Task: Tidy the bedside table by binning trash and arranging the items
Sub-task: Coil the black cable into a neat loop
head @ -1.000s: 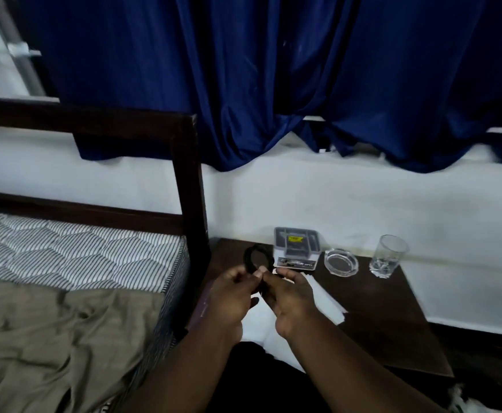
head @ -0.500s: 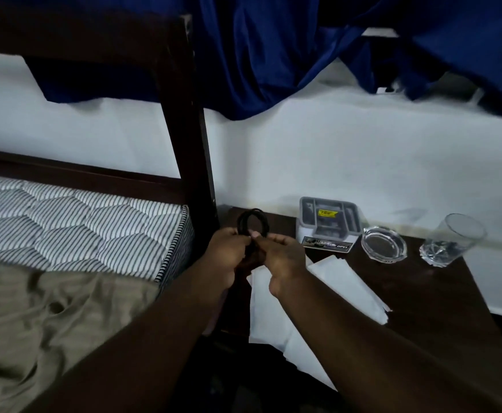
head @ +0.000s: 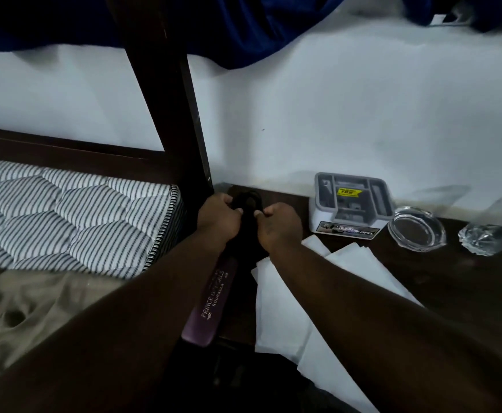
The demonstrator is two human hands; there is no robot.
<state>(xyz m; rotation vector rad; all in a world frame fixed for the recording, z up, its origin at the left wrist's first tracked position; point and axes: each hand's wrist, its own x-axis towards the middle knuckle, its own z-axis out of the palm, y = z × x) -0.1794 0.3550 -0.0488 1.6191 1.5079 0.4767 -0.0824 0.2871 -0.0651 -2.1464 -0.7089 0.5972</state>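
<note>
Against the white wall (head: 333, 114), under the hem of a blue curtain (head: 243, 31), a dark wooden bed frame post (head: 166, 99) rises beside a striped quilted mattress (head: 64, 216) with an olive sheet (head: 35, 308) rumpled over its near part. Right of the post stands the dark desk (head: 452, 293), pushed into the corner.

White sheets of paper (head: 288, 308) lie spread over the near half of the desk, overlapping one another and running off its near edge. Left of them a purple case (head: 211, 305) with printed lettering lies lengthwise, partly under the left forearm.

Near the back of the desk a grey-and-white box (head: 351, 204) with a yellow label sits against the wall; its top shows moulded compartments, their contents too dim to tell. Just right of it rests a clear glass ashtray (head: 416, 231), which looks empty, and farther right a clear drinking glass (head: 500, 228), cut off by the picture's edge.

At the desk's back left corner, both hands are closed on a coiled black cord (head: 248, 210). The left hand (head: 218, 219) pinches its left side and the right hand (head: 276, 225) its right side, with the coil's loop showing above and between the knuckles, close to the bedpost.
</note>
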